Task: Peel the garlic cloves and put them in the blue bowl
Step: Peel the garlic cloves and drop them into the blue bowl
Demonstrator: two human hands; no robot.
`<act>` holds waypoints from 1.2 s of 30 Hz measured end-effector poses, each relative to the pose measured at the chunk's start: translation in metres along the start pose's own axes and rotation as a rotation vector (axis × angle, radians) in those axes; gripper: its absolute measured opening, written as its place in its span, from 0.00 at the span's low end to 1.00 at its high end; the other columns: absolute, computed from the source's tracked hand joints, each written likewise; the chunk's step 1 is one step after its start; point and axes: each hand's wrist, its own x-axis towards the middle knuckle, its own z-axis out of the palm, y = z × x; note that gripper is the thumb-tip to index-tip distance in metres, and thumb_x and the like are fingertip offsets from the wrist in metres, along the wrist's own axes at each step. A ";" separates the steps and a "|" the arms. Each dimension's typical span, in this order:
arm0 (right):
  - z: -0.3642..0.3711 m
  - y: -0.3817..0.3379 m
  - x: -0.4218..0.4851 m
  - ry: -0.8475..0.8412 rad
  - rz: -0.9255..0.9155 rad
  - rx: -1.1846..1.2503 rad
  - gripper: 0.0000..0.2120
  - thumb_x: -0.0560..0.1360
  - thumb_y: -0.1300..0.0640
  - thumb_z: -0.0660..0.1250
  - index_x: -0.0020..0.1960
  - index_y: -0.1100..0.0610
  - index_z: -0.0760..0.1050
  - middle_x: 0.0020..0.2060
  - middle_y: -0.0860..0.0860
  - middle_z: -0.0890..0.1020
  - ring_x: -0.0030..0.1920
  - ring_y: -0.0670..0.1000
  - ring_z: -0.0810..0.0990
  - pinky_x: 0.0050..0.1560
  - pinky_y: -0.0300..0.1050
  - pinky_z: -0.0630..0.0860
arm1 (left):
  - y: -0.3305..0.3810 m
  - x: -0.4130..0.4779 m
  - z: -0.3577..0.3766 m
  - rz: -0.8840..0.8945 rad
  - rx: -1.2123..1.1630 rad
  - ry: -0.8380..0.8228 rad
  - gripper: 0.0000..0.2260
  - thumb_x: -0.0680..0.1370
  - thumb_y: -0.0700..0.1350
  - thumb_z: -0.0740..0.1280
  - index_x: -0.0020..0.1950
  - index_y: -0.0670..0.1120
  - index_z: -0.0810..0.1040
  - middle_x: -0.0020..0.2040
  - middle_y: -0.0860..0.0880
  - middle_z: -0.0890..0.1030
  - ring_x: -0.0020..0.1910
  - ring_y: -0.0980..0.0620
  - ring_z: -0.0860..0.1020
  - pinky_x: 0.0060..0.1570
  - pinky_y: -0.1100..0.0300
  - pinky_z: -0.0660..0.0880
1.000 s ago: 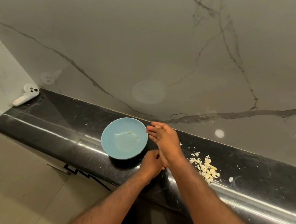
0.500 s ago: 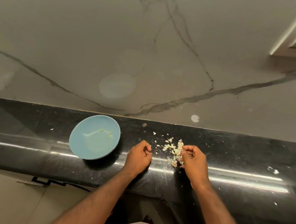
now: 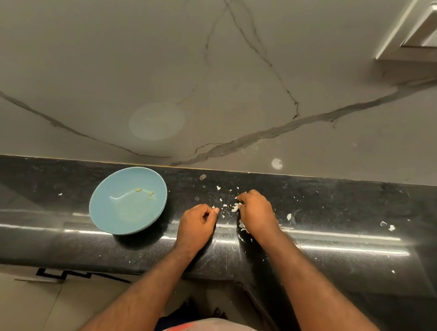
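Garlic scraps [image 3: 235,206] under right hand [image 3: 258,213]; left hand [image 3: 196,224] near bowl [image 3: 122,217].

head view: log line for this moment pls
left hand curled beside blue bowl | right hand on garlic pile | few garlic bits in bowl

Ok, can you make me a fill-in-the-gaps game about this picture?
1. The bowl is coloured ____.
2. It sits on a shiny ____ counter.
3. The white peels lie to the ____ of the bowl.
4. The left hand is ____ the bowl and the right hand.

Missing words: blue, black, right, between.
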 end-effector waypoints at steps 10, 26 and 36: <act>-0.001 -0.001 -0.009 0.063 0.048 0.036 0.08 0.82 0.63 0.59 0.51 0.54 0.75 0.48 0.49 0.75 0.46 0.52 0.76 0.46 0.51 0.76 | 0.003 0.000 -0.004 -0.051 -0.138 -0.046 0.05 0.80 0.45 0.68 0.45 0.53 0.81 0.40 0.54 0.82 0.39 0.53 0.80 0.46 0.52 0.79; -0.029 -0.024 -0.019 0.138 0.185 0.892 0.05 0.79 0.64 0.69 0.50 0.57 0.81 0.42 0.53 0.85 0.40 0.47 0.84 0.41 0.37 0.80 | 0.070 0.029 -0.020 -0.104 -0.547 -0.265 0.08 0.80 0.39 0.69 0.58 0.45 0.82 0.45 0.48 0.86 0.41 0.56 0.84 0.40 0.64 0.79; -0.028 -0.031 -0.022 0.155 0.349 1.248 0.04 0.82 0.65 0.62 0.54 0.63 0.75 0.43 0.59 0.86 0.42 0.55 0.85 0.48 0.48 0.83 | 0.058 0.037 -0.020 -0.070 -0.427 -0.308 0.04 0.78 0.41 0.72 0.51 0.47 0.83 0.42 0.49 0.86 0.35 0.61 0.81 0.42 0.65 0.80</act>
